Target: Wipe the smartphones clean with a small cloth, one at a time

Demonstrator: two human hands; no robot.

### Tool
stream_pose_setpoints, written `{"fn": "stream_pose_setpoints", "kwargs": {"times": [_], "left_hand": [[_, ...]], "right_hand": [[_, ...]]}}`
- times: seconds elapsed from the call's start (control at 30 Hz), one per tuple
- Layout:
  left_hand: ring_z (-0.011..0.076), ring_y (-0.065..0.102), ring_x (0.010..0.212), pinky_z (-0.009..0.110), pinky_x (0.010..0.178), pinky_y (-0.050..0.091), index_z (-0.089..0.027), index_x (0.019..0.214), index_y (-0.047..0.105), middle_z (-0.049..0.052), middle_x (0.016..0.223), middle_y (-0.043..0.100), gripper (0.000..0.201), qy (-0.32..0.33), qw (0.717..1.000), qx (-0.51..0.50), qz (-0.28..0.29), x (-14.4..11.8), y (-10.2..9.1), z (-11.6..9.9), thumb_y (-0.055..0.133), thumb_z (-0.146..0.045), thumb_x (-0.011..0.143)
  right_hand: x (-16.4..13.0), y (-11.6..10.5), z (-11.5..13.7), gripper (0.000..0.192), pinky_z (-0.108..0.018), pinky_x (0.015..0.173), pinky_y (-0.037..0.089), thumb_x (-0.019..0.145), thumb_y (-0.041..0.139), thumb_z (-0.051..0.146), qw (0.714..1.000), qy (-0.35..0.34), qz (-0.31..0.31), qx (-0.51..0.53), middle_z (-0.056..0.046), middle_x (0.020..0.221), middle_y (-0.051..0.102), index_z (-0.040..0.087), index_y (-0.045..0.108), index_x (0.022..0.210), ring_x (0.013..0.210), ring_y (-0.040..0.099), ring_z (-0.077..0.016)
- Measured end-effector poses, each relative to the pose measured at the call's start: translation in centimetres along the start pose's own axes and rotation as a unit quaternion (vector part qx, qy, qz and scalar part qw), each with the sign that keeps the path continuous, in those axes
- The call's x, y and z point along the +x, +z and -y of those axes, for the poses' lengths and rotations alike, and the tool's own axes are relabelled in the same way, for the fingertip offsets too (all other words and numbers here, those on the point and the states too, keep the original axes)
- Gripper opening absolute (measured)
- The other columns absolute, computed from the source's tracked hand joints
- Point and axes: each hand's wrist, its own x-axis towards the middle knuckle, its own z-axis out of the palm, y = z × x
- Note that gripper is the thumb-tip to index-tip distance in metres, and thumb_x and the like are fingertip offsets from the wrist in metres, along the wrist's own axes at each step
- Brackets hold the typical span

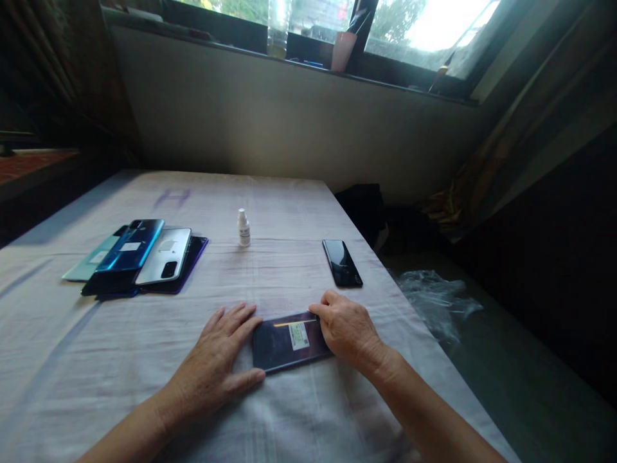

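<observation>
Both hands rest flat on a dark phone (289, 342) near the table's (58, 360) front edge: left hand (216, 360) spread at its end, right hand (348, 329) fingering the top edge, label unpeeled. Bottle (243, 228), 1 black phone (342, 263) and a pile of phones (139, 257) lie untouched beyond.

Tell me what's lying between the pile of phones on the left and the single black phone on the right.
In the head view, a small white bottle stands on the cloth between the pile and the black phone; the rest is bare cloth.

Dim room — glare from the window (434, 26); edges perhaps slightly warped, corners dark
</observation>
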Motion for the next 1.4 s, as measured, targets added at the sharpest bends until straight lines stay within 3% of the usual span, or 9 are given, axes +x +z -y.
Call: {"fn": "stream_pose_setpoints", "kwargs": {"times": [0.33,0.43,0.57,0.8,1.03,1.13,1.23,1.4], "left_hand": [[0.0356,0.04,0.144,0.06,0.118,0.029,-0.027,0.15,0.042,0.012,0.157,0.044,0.078,0.004,1.0,0.016,0.001,0.0,0.1,-0.2,0.073,-0.052,0.083],[0.0346,0.041,0.143,0.057,0.118,0.03,-0.025,0.151,0.039,0.014,0.156,0.045,0.082,0.002,1.0,0.012,-0.024,-0.4,0.2,-0.1,0.074,-0.053,0.082],[0.0352,0.041,0.143,0.055,0.117,0.034,-0.022,0.14,0.048,0.016,0.156,0.045,0.071,-0.001,0.999,0.001,-0.043,-0.8,0.1,0.0,0.074,-0.051,0.081],[0.0362,0.042,0.143,0.059,0.116,0.036,-0.023,0.135,0.053,0.013,0.154,0.048,0.064,-0.006,0.999,-0.003,-0.032,-0.6,-0.5,-0.3,0.076,-0.045,0.079],[0.0355,0.04,0.144,0.058,0.117,0.034,-0.023,0.142,0.048,0.011,0.155,0.047,0.071,-0.013,0.999,0.003,-0.03,-0.8,0.0,-0.3,0.075,-0.046,0.08],[0.0353,0.039,0.145,0.058,0.117,0.033,-0.026,0.148,0.044,0.009,0.157,0.045,0.077,-0.005,0.999,0.014,-0.038,-0.9,0.3,-0.3,0.074,-0.046,0.08],[0.0352,0.04,0.144,0.058,0.117,0.034,-0.029,0.149,0.043,0.008,0.157,0.044,0.077,-0.001,0.999,0.021,-0.034,-1.0,0.7,0.0,0.074,-0.048,0.08],[0.035,0.039,0.144,0.056,0.117,0.034,-0.032,0.153,0.04,0.005,0.159,0.041,0.083,0.002,0.998,0.034,-0.047,-1.3,1.3,0.8,0.074,-0.048,0.079]], "right_hand": [[0.2,0.3,2.9,0.03,-0.025,0.066,0.044,0.092,0.055,0.014,0.999,-0.043,-0.001,0.029,-0.004,0.1,0.069,0.028,0.075,0.109,0.082,0.064,-0.0172],[0.1,0.3,2.6,0.035,-0.025,0.067,0.045,0.091,0.054,0.012,0.998,-0.04,-0.021,0.05,-0.004,0.1,0.07,0.029,0.074,0.115,0.083,0.065,-0.0171],[-0.3,0.1,1.6,0.04,-0.026,0.07,0.047,0.089,0.054,0.009,0.997,0.008,-0.049,0.052,-0.005,0.1,0.07,0.027,0.072,0.12,0.087,0.066,-0.0186],[-0.4,0.1,2.2,0.033,-0.024,0.069,0.044,0.092,0.052,0.011,0.999,0.035,0.025,0.019,-0.005,0.101,0.069,0.027,0.074,0.111,0.087,0.064,-0.0173],[-0.2,0.6,4.1,0.035,-0.025,0.071,0.045,0.092,0.052,0.012,0.998,-0.02,0.023,0.055,-0.005,0.102,0.068,0.028,0.072,0.117,0.087,0.065,-0.0179],[0.2,0.5,2.7,0.041,-0.025,0.074,0.046,0.09,0.052,0.011,0.997,-0.028,-0.017,0.075,-0.004,0.101,0.069,0.029,0.071,0.122,0.089,0.066,-0.018],[0.9,0.3,-0.2,0.041,-0.025,0.075,0.046,0.091,0.051,0.011,0.997,0.035,-0.052,0.051,-0.005,0.103,0.069,0.029,0.072,0.122,0.09,0.067,-0.0182],[1.4,0.6,-4.6,0.029,-0.026,0.067,0.045,0.099,0.05,0.027,0.991,0.129,0.008,0.034,-0.002,0.096,0.069,0.032,0.078,0.109,0.082,0.068,-0.0176]]}}
